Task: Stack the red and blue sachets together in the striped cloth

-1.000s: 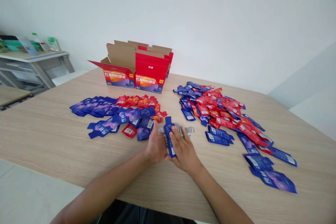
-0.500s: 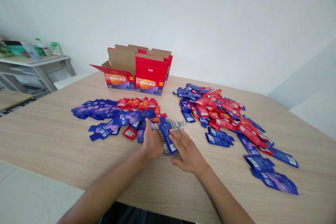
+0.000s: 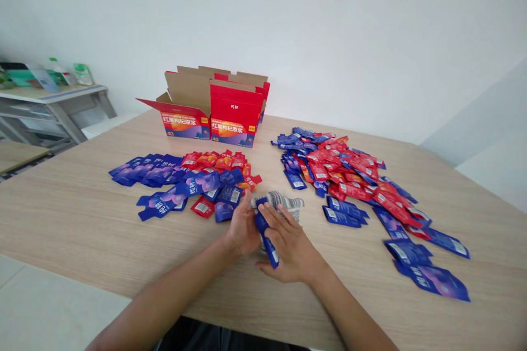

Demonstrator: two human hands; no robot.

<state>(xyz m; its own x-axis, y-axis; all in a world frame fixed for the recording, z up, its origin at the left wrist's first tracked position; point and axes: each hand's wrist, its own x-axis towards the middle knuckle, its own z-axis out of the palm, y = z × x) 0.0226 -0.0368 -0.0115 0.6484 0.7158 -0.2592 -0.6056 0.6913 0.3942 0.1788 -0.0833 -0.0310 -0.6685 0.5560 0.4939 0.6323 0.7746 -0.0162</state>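
My left hand point(image 3: 244, 228) is closed on a grey-and-white striped cloth point(image 3: 290, 203) over the near middle of the table. A blue sachet point(image 3: 269, 247) lies slantwise against the cloth between my hands. My right hand point(image 3: 290, 244) grips that sachet, its fingers laid across the face and its thumb at the lower end. The fingers hide part of the print, and the left fingertips are behind the cloth. Just left of my hands lie blue sachets point(image 3: 160, 201) and overlapping red sachets point(image 3: 224, 160).
Printed red-and-blue cartons point(image 3: 233, 131) with raised flaps stand at the back. A mixed heap of red and blue sachets point(image 3: 329, 162) spreads over the right side of the wooden table point(image 3: 185, 285). A side desk point(image 3: 53, 94) with bottles stands far left.
The blue sachet has tilted and come slightly nearer to me, with my right fingers now further across it. The striped cloth has shifted a little to the right, and the left hand has turned.
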